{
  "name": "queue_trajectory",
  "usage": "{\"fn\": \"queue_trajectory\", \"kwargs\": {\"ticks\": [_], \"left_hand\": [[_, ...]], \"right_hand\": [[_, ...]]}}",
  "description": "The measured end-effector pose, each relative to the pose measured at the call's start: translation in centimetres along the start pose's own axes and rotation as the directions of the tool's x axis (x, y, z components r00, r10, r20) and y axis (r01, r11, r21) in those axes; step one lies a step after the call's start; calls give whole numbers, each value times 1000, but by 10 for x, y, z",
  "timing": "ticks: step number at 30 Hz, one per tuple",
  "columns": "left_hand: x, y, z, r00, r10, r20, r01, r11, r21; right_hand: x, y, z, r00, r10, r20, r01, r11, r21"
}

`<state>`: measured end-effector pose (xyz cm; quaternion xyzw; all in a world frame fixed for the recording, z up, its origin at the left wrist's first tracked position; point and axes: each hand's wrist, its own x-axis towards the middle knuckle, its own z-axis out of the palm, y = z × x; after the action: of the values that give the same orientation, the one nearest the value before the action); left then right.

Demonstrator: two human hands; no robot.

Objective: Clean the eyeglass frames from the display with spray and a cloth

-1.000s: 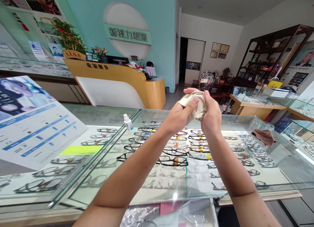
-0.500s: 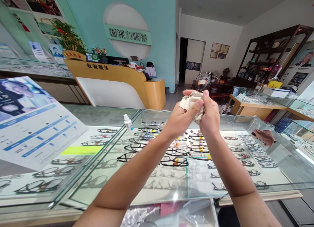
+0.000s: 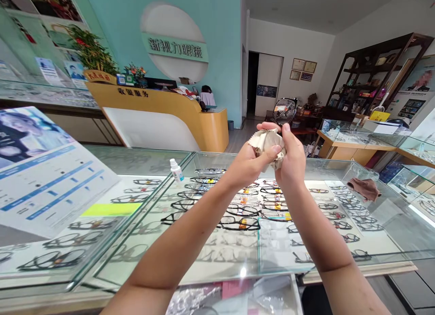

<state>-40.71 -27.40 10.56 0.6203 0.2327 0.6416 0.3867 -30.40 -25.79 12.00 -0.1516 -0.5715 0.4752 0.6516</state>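
Both my hands are raised above a glass display counter (image 3: 220, 260). My left hand (image 3: 248, 166) pinches a cream cleaning cloth (image 3: 267, 140) and presses it against a pair of black-framed glasses (image 3: 284, 110). My right hand (image 3: 291, 161) grips the glasses from the right side, thumb up along the cloth. One round lens sticks up above my fingers; the rest of the frame is hidden by cloth and hands.
Under the glass lie several rows of spectacle frames (image 3: 243, 210). A small white spray bottle (image 3: 176, 170) stands on the counter to the left, near a tilted blue-and-white poster (image 3: 44, 174). A brown cloth (image 3: 365, 188) lies at right. A yellow reception desk (image 3: 163, 115) stands behind.
My left thumb has rubbed the cloth across the glasses, and the exposed lens has tipped slightly. My arms stay in the same place above the counter.
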Motion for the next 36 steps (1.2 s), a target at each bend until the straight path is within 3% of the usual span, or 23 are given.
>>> {"fn": "queue_trajectory", "kwargs": {"ticks": [8, 10, 14, 17, 21, 26, 36], "left_hand": [[-3, -3, 16, 971, 118, -208, -106, 992, 65], [-1, -3, 14, 973, 104, -207, -100, 995, 30], [2, 3, 0, 999, -38, -10, 37, 996, -82], [3, 13, -12, 980, -122, 157, 128, 992, -24], [3, 22, -22, 967, -152, 206, 133, 986, 104], [6, 23, -25, 977, -157, 142, 149, 987, 64], [9, 17, -20, 983, -148, -106, 158, 983, 93]], "right_hand": [[-12, 6, 12, 999, -33, 16, 34, 999, -37], [-12, 5, 12, 998, -38, 40, 39, 999, -27], [-5, -2, 5, 998, -48, 28, 48, 999, -15], [0, -6, -1, 1000, -4, 23, 4, 1000, -14], [2, -6, -4, 999, 32, 40, -31, 999, -34], [2, -6, -3, 999, 20, 39, -18, 999, -50], [5, -4, -6, 996, -73, 47, 75, 995, -60]]}}
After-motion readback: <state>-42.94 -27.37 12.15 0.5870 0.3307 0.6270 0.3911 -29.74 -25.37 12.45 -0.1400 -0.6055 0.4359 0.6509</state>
